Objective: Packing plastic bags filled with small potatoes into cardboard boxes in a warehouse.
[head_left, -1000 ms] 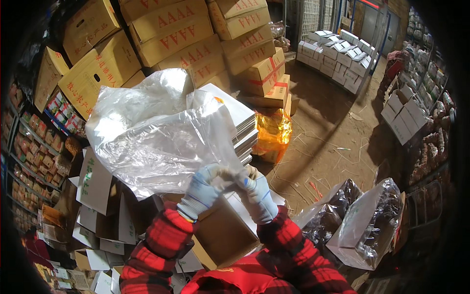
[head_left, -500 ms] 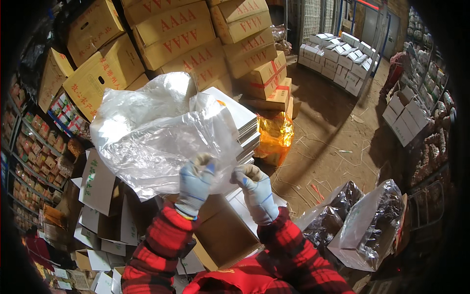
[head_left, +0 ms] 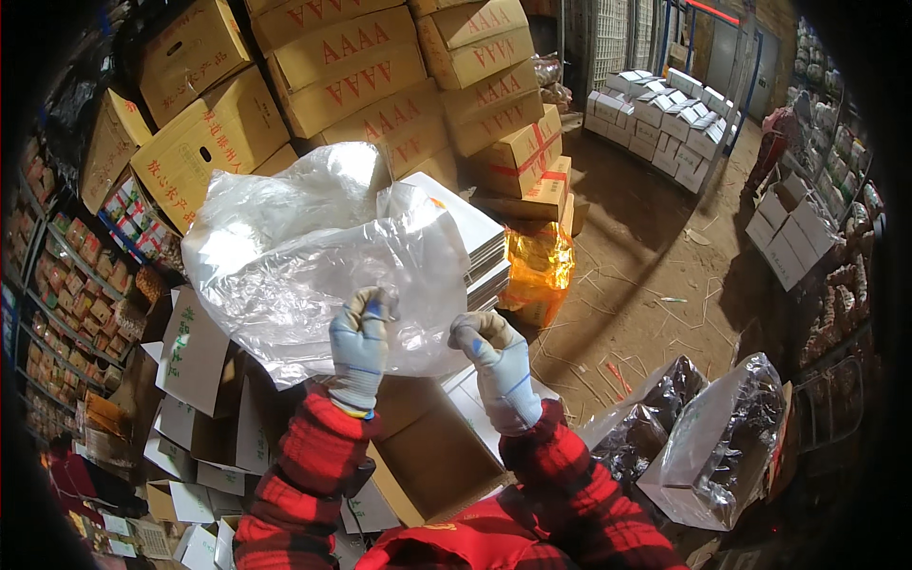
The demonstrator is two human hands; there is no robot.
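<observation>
A large clear plastic bag spreads out ahead of me, crumpled and shiny. My left hand, in a pale blue and cream work glove, is closed with its fingertips pinched at the near edge of this film. At the bag's right corner my right hand, gloved the same way, also pinches the film between thumb and curled fingers. A gap separates the two hands. Below them stands an open cardboard box, brown inside, partly covered by my forearms. Flat white sheets or folded cartons lie stacked under the bag's right side.
Brown cartons are piled high behind the bag. Open white boxes crowd the left. At right front sit foil-lined boxes. An orange shiny bag rests beside the stack. Straw litters the floor; white boxes stand farther back.
My left hand has moved left and a little up, widening the gap between my hands. The right hand has hardly moved. The whole view has shifted slightly.
</observation>
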